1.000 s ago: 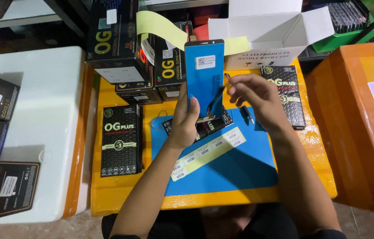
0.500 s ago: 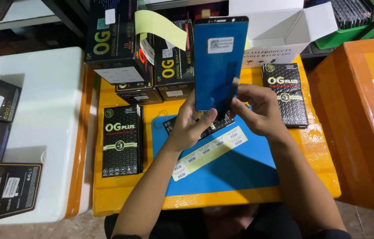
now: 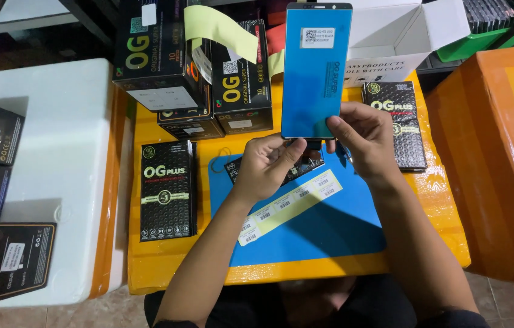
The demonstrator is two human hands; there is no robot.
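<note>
While both hands work above the blue mat (image 3: 330,231) on the yellow worktop (image 3: 166,261), they hold a phone display panel (image 3: 316,73) upright by its bottom edge, its blue film facing the camera and a small white label near its top. The left hand (image 3: 266,167) is curled, thumb and fingers closed around the panel's lower left corner. The right hand (image 3: 363,136) pinches the lower right corner, thumb pressed on the front face and the other fingers folded behind. The panel rises over the far half of the worktop, covering part of an open white cardboard box (image 3: 403,36) at the far edge.

Across the mat lies a long yellow strip of white barcode stickers (image 3: 290,203), running from near the left forearm toward the mat's right side. A dark flat part (image 3: 236,170) sits at the mat's far left corner, partly under the left hand. One flat black package (image 3: 167,189) lies on the worktop's left side, another (image 3: 397,121) on the right by the right hand. Black cartons (image 3: 166,54) are stacked at the far left corner. A white foam box (image 3: 56,158) stands beside the worktop's left edge, an orange box (image 3: 494,158) off its right edge
</note>
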